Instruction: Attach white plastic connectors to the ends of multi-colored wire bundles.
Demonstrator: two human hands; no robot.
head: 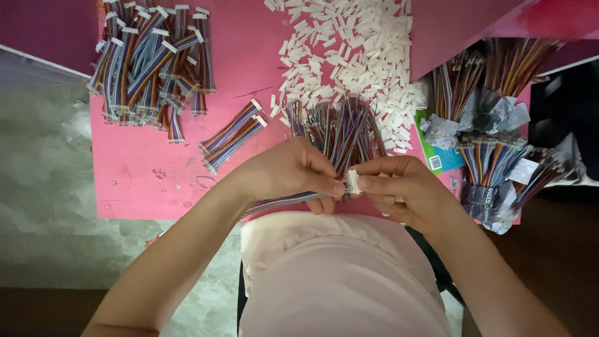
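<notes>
At the centre of the frame we see both hands meeting just above the person's lap. The left hand [293,171] pinches a flat ribbon of multicoloured wires [281,201] between thumb and fingers, the ribbon trailing off toward the lower left under the wrist. The right hand [405,190] closes its fingertips on a small white connector [353,181] at the end of that ribbon, so both grips are narrow and hold the same piece, one at the wires and one at the plug.

Just behind the hands, toward the upper middle, lies a loose bunch of wires [340,128] fanned out on the pink table [137,181]. Above it, at the top centre, we see a wide heap of white connector housings [349,50]. In the upper left sits a pile of finished ribbon cables [150,62] with white ends, and a pair of such cables [232,136] lies apart, between that pile and the left hand. At the right of the frame, bundles of wires wrapped in paper [493,162] lean together, with a green card [437,159] partly tucked beneath them.
</notes>
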